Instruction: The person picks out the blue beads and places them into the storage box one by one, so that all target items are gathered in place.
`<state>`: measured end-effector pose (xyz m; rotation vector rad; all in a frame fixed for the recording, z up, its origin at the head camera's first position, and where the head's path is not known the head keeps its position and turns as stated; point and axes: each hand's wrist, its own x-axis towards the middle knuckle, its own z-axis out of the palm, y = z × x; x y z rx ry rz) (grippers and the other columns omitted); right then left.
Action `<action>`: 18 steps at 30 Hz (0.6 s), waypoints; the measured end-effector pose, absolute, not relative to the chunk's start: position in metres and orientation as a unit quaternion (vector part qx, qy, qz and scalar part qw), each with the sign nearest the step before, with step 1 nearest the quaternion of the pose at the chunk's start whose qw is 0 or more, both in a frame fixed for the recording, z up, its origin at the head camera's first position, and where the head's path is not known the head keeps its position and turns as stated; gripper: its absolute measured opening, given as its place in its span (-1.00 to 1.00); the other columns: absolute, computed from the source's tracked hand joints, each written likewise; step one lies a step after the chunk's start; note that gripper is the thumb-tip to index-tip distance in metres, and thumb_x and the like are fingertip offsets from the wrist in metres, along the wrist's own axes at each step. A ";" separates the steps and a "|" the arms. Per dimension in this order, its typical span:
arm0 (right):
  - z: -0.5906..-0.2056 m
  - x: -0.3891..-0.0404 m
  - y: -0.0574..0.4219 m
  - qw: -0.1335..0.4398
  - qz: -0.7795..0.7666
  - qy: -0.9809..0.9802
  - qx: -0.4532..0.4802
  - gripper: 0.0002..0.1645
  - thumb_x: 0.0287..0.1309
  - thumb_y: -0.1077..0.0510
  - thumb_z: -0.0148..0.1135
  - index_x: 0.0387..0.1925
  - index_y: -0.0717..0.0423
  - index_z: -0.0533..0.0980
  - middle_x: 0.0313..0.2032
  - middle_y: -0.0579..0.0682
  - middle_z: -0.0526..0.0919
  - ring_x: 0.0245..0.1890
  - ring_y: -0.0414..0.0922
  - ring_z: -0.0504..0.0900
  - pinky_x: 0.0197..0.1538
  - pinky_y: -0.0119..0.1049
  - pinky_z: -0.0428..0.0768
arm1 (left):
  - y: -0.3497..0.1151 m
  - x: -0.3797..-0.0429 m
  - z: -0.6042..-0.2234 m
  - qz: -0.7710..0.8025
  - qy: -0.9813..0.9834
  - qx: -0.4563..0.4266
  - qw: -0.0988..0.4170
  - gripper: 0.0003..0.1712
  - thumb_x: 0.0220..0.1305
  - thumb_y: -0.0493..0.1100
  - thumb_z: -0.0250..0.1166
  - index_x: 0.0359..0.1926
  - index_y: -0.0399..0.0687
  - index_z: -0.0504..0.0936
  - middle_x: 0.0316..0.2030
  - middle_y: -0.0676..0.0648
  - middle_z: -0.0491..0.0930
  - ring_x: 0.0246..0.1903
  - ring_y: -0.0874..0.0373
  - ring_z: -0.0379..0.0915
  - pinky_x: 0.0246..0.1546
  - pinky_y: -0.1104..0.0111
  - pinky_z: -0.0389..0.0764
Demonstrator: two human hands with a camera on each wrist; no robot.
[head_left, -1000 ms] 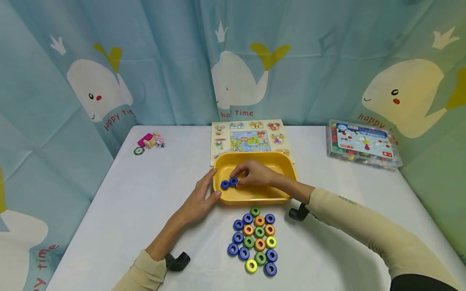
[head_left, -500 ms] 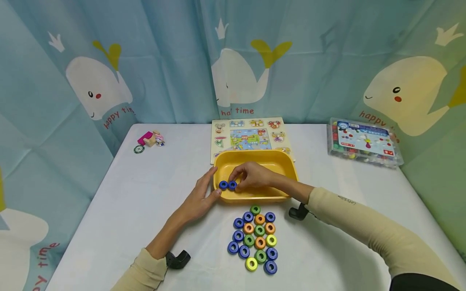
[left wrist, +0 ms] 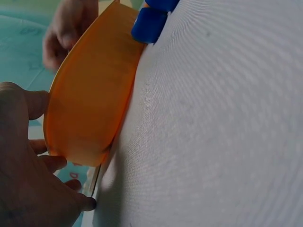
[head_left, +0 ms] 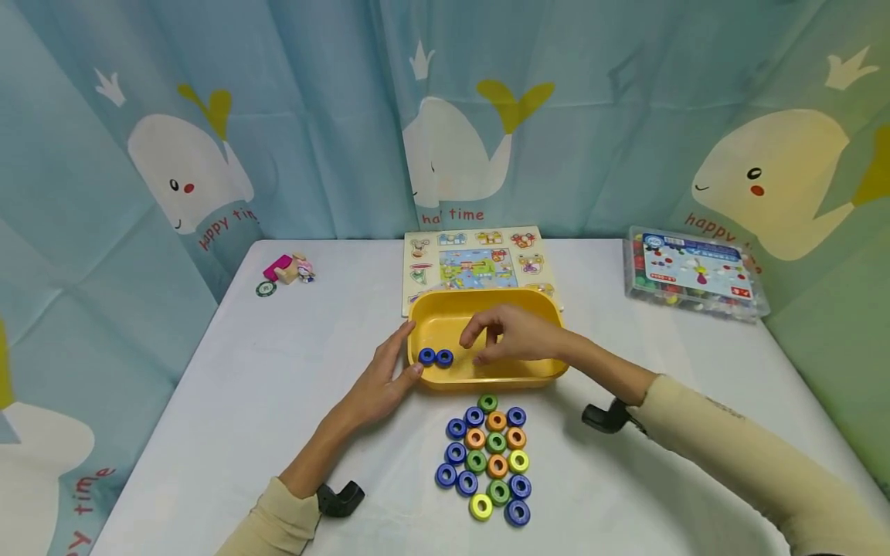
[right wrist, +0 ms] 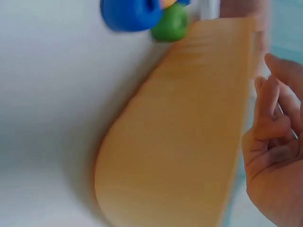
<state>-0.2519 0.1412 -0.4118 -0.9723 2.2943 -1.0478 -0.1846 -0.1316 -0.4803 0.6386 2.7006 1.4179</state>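
A yellow plastic tray (head_left: 507,378) stands in the middle of the table, with two blue rings (head_left: 427,356) side by side in its left end. My left hand (head_left: 378,386) rests against the tray's left end, its thumb at the rim in the left wrist view. Above the tray's inside is my right hand (head_left: 518,333), thumb and index finger bent and apart, holding nothing. In front of the tray, several blue, green, orange and yellow rings (head_left: 497,442) lie flat in a close cluster.
A picture puzzle board (head_left: 480,259) lies behind the tray, partly covered by it. At the back right is a clear case (head_left: 695,274) of coloured pieces. Small toys (head_left: 285,269) and a round green-and-white chip (head_left: 266,289) lie at the back left. A whale-print curtain (head_left: 327,154) encloses the table.
My right hand has set a blue ring down beside the other in the tray, let go and moved right. The left hand has stayed at the tray's end.
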 end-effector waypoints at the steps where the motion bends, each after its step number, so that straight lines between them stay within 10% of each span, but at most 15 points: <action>1: -0.405 -0.245 0.148 0.219 -0.378 0.826 -0.357 -0.75 -0.01 0.11 0.41 -0.22 -0.09 0.62 -0.24 -0.06 0.65 -0.47 -0.10 0.53 -0.36 -0.28 0.54 | -0.131 -0.184 -0.480 0.456 0.866 0.205 0.011 -0.22 0.33 0.11 0.08 0.45 0.20 -0.06 0.41 0.04 -0.05 0.36 0.05 -0.17 0.26 -0.04 -0.02; 9: -0.395 -0.185 0.209 0.188 -0.344 0.862 -0.322 -0.74 -0.01 0.03 0.40 -0.22 -0.33 0.61 -0.56 -0.19 0.52 -0.59 -0.23 0.41 -0.58 -0.41 0.41 | -0.131 -0.181 -0.480 0.452 0.870 0.195 0.019 -0.23 0.33 0.07 0.09 0.45 0.22 -0.06 0.41 0.04 -0.04 0.36 0.07 -0.17 0.27 0.00 -0.03; 18: -0.440 -0.138 0.221 0.118 -0.360 0.895 -0.233 -0.66 -0.04 -0.06 0.41 -0.15 -0.20 0.62 -0.36 -0.25 0.62 -0.64 -0.29 0.40 -0.64 -0.44 0.37 | -0.131 -0.184 -0.482 0.452 0.868 0.206 0.003 -0.23 0.34 0.07 0.09 0.45 0.19 -0.07 0.40 0.11 -0.05 0.36 0.14 -0.18 0.29 0.05 -0.04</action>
